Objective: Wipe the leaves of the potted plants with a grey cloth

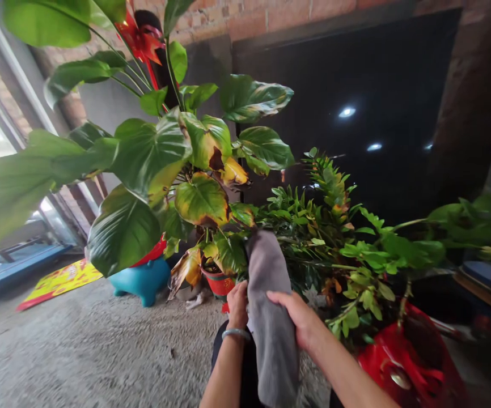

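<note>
Gently steady grey cloth (pixel 273 345), sparing browned leaves (pixel 202 199) | clamped in right hand (pixel 299 315) | cannot tell grip of left hand (pixel 237 305)

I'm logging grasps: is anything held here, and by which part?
Grey cloth, held midway along its right side by the right grip. The left grip is closed beside it; whether it holds anything is unclear.

You get bright, washed-out light from the far left and dimness at right. White reflections (pixel 347 112) glare off the dark panel (pixel 398 68); toward your left edge, the large leaf (pixel 11 187) looks blurred and the floor (pixel 79 351) smeared.
</note>
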`<state>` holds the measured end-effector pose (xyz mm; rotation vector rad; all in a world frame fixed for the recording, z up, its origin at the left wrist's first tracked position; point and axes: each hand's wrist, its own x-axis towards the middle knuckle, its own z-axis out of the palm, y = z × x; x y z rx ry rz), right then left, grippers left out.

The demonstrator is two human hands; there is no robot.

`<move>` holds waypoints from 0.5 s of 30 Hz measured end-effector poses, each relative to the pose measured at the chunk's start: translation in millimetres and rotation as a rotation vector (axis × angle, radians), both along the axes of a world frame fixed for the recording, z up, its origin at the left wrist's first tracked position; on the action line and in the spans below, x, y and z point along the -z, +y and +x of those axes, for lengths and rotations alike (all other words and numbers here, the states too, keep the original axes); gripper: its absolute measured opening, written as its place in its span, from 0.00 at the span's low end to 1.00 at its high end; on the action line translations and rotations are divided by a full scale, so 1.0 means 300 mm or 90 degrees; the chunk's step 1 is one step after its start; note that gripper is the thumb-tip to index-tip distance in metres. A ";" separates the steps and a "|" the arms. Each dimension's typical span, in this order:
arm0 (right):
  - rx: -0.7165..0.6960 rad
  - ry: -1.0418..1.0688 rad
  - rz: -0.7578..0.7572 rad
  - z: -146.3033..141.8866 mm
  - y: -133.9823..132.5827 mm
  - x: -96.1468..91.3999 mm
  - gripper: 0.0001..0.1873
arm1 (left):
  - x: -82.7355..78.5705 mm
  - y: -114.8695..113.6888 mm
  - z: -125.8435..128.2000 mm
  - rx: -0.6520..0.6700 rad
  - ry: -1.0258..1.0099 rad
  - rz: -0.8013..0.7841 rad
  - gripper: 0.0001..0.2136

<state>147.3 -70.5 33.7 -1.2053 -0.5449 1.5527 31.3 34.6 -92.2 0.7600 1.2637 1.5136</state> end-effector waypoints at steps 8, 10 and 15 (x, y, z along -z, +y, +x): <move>-0.005 0.034 -0.005 0.068 -0.231 0.028 0.18 | -0.068 -0.011 0.004 -0.014 -0.090 -0.014 0.19; 0.063 0.064 0.062 0.117 -0.191 -0.069 0.20 | -0.077 -0.018 0.009 -0.013 -0.088 -0.009 0.19; 0.218 0.161 0.077 0.179 -0.030 -0.137 0.13 | -0.087 -0.027 0.022 -0.014 -0.101 -0.003 0.19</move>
